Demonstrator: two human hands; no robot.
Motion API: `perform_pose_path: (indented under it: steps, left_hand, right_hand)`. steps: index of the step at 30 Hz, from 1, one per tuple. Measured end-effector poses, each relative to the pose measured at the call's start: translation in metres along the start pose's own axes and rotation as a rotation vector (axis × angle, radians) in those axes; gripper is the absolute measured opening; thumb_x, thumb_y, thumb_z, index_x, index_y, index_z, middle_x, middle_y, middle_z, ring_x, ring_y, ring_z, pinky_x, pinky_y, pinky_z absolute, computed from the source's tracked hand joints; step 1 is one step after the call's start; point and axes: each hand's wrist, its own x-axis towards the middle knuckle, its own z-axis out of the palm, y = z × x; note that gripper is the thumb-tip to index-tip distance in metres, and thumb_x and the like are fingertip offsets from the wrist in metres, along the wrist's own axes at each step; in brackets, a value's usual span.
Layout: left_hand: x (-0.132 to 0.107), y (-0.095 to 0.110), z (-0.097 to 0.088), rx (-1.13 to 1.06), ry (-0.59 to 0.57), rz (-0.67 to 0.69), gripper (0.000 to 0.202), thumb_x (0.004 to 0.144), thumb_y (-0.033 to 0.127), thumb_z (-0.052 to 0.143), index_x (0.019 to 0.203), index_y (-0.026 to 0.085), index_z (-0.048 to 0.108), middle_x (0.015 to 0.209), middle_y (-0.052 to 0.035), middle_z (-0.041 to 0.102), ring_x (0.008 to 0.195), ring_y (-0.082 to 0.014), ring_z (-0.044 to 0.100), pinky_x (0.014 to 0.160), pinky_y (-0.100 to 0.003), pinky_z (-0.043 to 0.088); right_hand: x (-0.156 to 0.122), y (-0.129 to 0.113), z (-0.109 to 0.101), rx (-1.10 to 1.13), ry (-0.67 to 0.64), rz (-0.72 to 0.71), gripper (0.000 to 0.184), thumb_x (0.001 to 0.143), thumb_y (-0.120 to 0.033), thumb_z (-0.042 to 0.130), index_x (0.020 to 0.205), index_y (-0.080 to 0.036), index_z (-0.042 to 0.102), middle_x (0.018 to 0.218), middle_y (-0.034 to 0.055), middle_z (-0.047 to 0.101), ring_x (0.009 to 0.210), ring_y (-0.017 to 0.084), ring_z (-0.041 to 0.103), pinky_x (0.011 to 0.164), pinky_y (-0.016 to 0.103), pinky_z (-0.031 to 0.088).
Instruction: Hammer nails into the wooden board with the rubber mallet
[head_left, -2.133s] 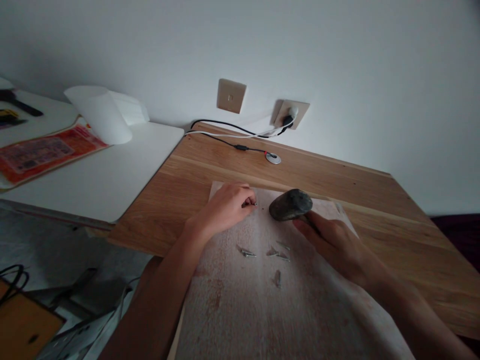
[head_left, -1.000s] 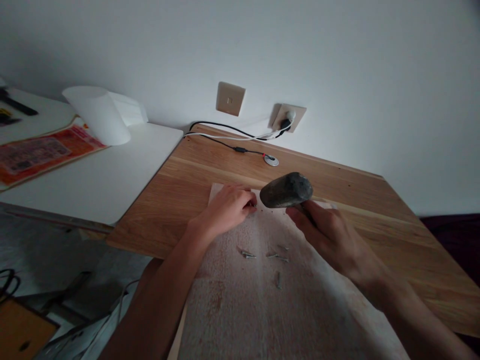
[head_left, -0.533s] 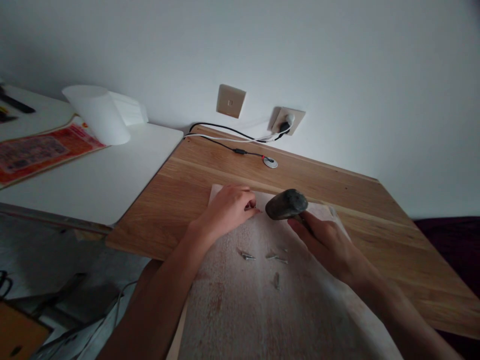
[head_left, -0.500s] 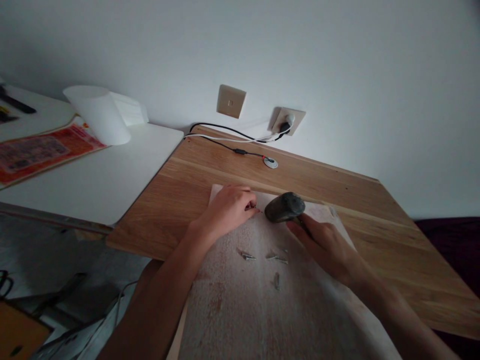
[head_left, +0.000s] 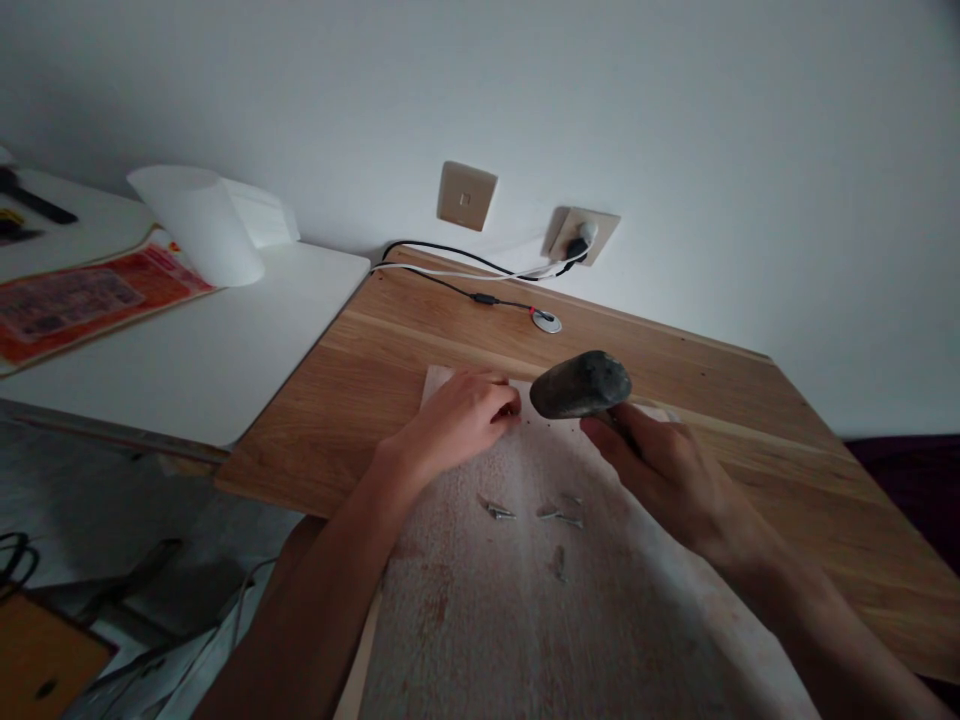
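A mallet (head_left: 577, 386) with a thick dark head is raised over the far part of a worn, whitish board (head_left: 495, 620). My right hand (head_left: 664, 460) is closed round its handle. At the board's far left, my left hand (head_left: 472, 410) rests with curled fingers pinched together near the surface; what they hold, if anything, is too small to make out. Tiny dark dots show on the board beside those fingertips. Closer to me lie several small metal nails or screws (head_left: 561, 516), with another pair (head_left: 498, 511) to their left and a small blurred piece (head_left: 560, 565) nearer.
The board lies on a wooden desk (head_left: 300, 420) against a wall. Black and white cables run along the back to a wall socket (head_left: 583, 238). A white table (head_left: 292, 330) adjoins on the left, bearing a white paper roll (head_left: 214, 230) and a red-orange printed sheet (head_left: 105, 290).
My right hand has lifted the mallet up and slightly right, away from the board. My left hand has stayed in nearly the same place. The view has shifted slightly.
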Motion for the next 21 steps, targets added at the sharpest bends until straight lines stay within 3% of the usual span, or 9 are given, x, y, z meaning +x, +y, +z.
perform_pose_path:
  steps: [3, 9, 13, 16, 21]
  left_hand:
    - [-0.003, 0.001, 0.000, -0.004, 0.002, -0.057, 0.012, 0.093, 0.018, 0.077, 0.105, 0.015, 0.075, 0.109, -0.0084, 0.074, 0.107, -0.0254, 0.070, 0.096, -0.039, 0.053]
    - [-0.004, 0.004, -0.007, 0.127, -0.001, -0.138, 0.029, 0.089, 0.034, 0.086, 0.103, 0.015, 0.069, 0.113, -0.0108, 0.072, 0.115, -0.0313, 0.066, 0.099, -0.046, 0.052]
    - [-0.003, 0.005, -0.007, 0.097, 0.005, -0.095, 0.019, 0.092, 0.029, 0.083, 0.097, 0.017, 0.069, 0.107, -0.0068, 0.071, 0.106, -0.0264, 0.067, 0.094, -0.042, 0.051]
    - [-0.001, 0.005, -0.002, 0.049, 0.008, -0.060, 0.008, 0.095, 0.020, 0.077, 0.091, 0.017, 0.071, 0.099, -0.0043, 0.071, 0.094, -0.0214, 0.067, 0.088, -0.037, 0.050]
    - [-0.001, 0.003, 0.004, 0.074, 0.030, -0.038, 0.008, 0.095, 0.015, 0.075, 0.088, 0.017, 0.073, 0.094, -0.0036, 0.072, 0.091, -0.0202, 0.067, 0.086, -0.036, 0.050]
  right_hand:
    - [0.004, -0.007, 0.004, 0.009, 0.001, -0.012, 0.032, 0.110, -0.047, 0.045, 0.090, -0.026, 0.058, 0.065, 0.0002, 0.065, 0.055, 0.019, 0.060, 0.055, 0.031, 0.038]
    - [0.005, -0.002, 0.013, 0.071, -0.042, -0.005, 0.030, 0.109, -0.045, 0.046, 0.092, -0.025, 0.059, 0.063, 0.0000, 0.065, 0.052, 0.019, 0.062, 0.052, 0.031, 0.037]
    - [-0.002, 0.015, 0.013, 0.016, 0.074, 0.034, 0.035, 0.108, -0.050, 0.045, 0.085, -0.026, 0.057, 0.060, -0.0002, 0.062, 0.048, 0.018, 0.057, 0.050, 0.031, 0.035]
    - [-0.007, 0.026, 0.018, -0.026, 0.066, 0.047, 0.036, 0.108, -0.052, 0.044, 0.086, -0.026, 0.057, 0.058, 0.0012, 0.063, 0.049, 0.021, 0.060, 0.049, 0.033, 0.036]
    - [-0.013, 0.033, 0.029, -0.066, 0.052, 0.012, 0.034, 0.110, -0.051, 0.040, 0.090, -0.027, 0.053, 0.059, 0.0032, 0.065, 0.053, 0.026, 0.068, 0.050, 0.034, 0.036]
